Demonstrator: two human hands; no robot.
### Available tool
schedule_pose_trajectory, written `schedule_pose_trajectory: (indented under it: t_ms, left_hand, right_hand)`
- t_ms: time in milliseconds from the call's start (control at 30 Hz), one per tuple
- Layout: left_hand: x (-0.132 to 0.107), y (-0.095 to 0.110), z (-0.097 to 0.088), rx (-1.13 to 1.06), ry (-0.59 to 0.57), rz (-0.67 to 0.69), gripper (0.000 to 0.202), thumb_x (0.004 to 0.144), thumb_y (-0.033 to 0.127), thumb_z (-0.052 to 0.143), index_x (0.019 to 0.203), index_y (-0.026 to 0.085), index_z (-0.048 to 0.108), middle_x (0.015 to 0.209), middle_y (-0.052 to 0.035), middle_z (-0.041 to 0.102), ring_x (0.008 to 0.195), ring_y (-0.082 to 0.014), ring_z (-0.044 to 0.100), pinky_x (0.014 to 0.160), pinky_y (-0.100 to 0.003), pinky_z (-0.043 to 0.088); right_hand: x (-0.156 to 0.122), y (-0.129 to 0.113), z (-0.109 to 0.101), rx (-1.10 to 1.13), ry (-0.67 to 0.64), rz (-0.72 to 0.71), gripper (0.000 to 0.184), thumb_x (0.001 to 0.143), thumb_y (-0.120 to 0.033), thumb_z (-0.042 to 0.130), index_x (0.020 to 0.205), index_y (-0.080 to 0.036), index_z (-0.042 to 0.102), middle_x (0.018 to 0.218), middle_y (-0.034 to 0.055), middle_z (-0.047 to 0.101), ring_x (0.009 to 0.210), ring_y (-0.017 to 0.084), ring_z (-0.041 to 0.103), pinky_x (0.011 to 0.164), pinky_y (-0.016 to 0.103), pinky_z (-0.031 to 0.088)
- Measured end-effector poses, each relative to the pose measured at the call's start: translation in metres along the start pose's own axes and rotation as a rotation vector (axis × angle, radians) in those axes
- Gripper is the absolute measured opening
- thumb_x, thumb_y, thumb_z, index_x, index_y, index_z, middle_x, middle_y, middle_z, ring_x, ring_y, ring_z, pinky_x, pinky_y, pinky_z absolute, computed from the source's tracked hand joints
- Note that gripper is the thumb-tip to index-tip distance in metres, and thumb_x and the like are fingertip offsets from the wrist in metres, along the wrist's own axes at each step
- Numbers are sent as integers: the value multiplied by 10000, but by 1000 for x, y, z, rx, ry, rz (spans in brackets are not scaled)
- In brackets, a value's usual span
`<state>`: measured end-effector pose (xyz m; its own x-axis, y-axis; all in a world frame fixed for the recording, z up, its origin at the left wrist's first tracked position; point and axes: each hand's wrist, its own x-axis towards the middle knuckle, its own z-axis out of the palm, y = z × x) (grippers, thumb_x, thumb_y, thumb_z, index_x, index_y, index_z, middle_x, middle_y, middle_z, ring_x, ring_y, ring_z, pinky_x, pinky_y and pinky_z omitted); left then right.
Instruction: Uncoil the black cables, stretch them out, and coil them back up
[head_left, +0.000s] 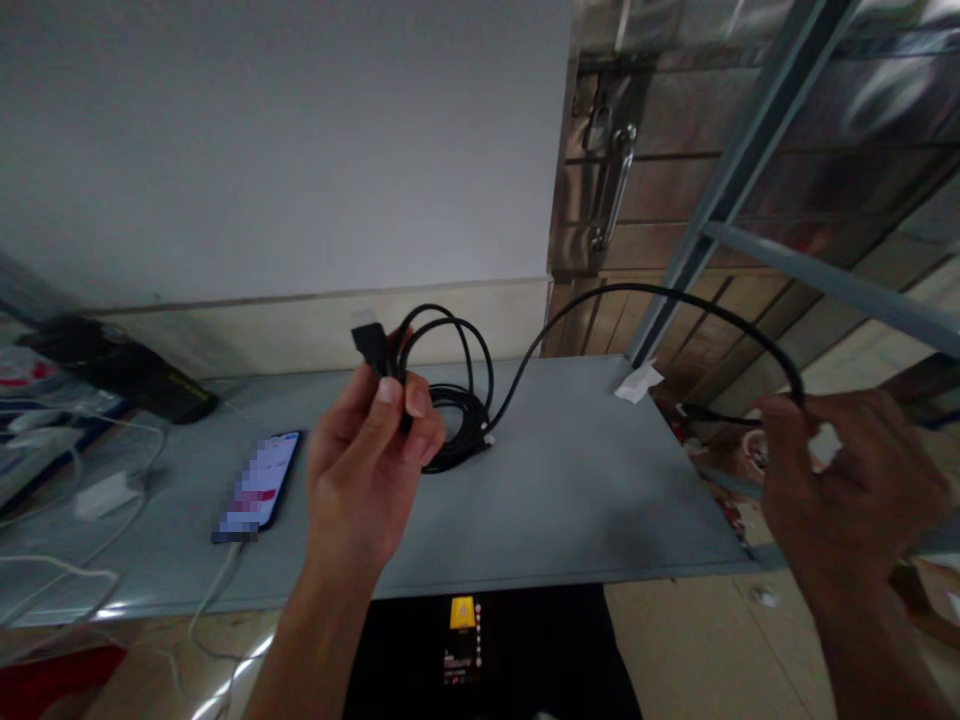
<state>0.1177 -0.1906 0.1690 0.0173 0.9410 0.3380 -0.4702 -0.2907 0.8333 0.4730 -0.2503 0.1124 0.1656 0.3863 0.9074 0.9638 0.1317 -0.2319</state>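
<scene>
A black cable (456, 428) lies partly coiled on the grey shelf, with its loops rising into my left hand (367, 450). That hand is closed around the cable just below its black plug (368, 343), which points up and to the left. Off to the right, my right hand (855, 480) grips another stretch of the same cable, which arcs up between the two hands. A short black end sticks out leftward from the right fingers. Something small and white shows at the right hand, too blurred to name.
The grey metal shelf (562, 500) spans the view. A phone (259, 487) with a charging cord, a white adapter (105, 495) and a black bottle-like object (112, 365) are at left. A metal upright (739, 170) and a crumpled white paper (639, 381) are at right.
</scene>
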Motion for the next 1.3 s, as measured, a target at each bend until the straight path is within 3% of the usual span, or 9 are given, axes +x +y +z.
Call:
schedule_pose_trajectory:
  t_ms: [67, 133, 300, 467, 667, 833, 967, 1100, 1300]
  left_hand:
    - [-4, -10, 10, -16, -33, -67, 93, 1038, 296, 769, 1117, 253, 794, 887, 11, 581, 628, -107, 443, 566, -228, 470]
    - [-7, -20, 20, -56, -76, -151, 194, 1040, 311, 769, 1226, 262, 791, 915, -3, 619, 694, -129, 523, 604, -243, 500]
    - [0, -40, 33, -141, -128, -299, 130, 1029, 325, 778, 1086, 213, 811, 952, -39, 688, 816, -159, 626, 721, -262, 567]
    - [21, -42, 10, -136, -114, -307, 161, 992, 339, 836, 1000, 180, 819, 828, -11, 662, 704, -108, 582, 609, -189, 506]
    - [49, -42, -32, 47, -53, -238, 305, 997, 482, 830, 1045, 181, 816, 823, -16, 745, 604, -119, 620, 554, -235, 540]
    - [75, -54, -80, 122, -36, -82, 395, 990, 492, 848, 1235, 186, 800, 874, -29, 784, 741, -166, 725, 702, -298, 612]
    - [92, -61, -132, -36, 119, -82, 248, 1052, 397, 792, 1188, 189, 789, 793, 20, 734, 633, -112, 644, 574, -237, 550]
    - [100, -70, -183, -358, 251, -161, 261, 1207, 291, 516, 1242, 153, 734, 739, 46, 689, 558, -59, 592, 465, -159, 437]
    - [95, -85, -228, -776, 260, -186, 466, 1261, 337, 275, 1286, 192, 716, 744, 24, 704, 579, -52, 608, 427, -97, 382]
  right_hand:
    - [24, -32, 3, 197, 15, 81, 229, 1052, -422, 761, 920, -244, 706, 935, 53, 703, 788, 227, 667, 701, 371, 481]
    - [35, -65, 12, 451, -133, 161, 224, 1138, -403, 621, 1004, -259, 728, 990, 45, 728, 822, 220, 707, 731, 372, 524]
    - [16, -126, 56, 759, -586, 80, 222, 1198, -405, 506, 1042, -278, 597, 910, -3, 713, 771, 183, 702, 681, 304, 502]
    - [-17, -157, 99, 887, -794, 155, 236, 1212, -480, 371, 1175, -277, 486, 877, 7, 715, 687, 205, 696, 607, 308, 437]
    - [-18, -177, 139, 974, -848, 87, 493, 1063, -746, 640, 1159, -271, 548, 897, -9, 723, 701, 188, 672, 652, 311, 474]
    - [-11, -158, 177, 981, -600, 87, 451, 1175, -612, 500, 956, -243, 638, 848, 4, 724, 757, 164, 668, 747, 313, 506]
    - [-6, -111, 204, 925, -316, 348, 526, 1164, -642, 515, 842, -241, 626, 728, -22, 645, 654, 132, 600, 655, 286, 488]
    - [-15, -59, 231, 1064, -45, 745, 549, 1018, -764, 699, 843, -257, 579, 596, -106, 450, 445, 89, 384, 388, 229, 265]
    - [-34, -13, 252, 1212, 72, 958, 579, 961, -803, 736, 866, -241, 627, 589, -135, 346, 423, 70, 275, 366, 194, 207]
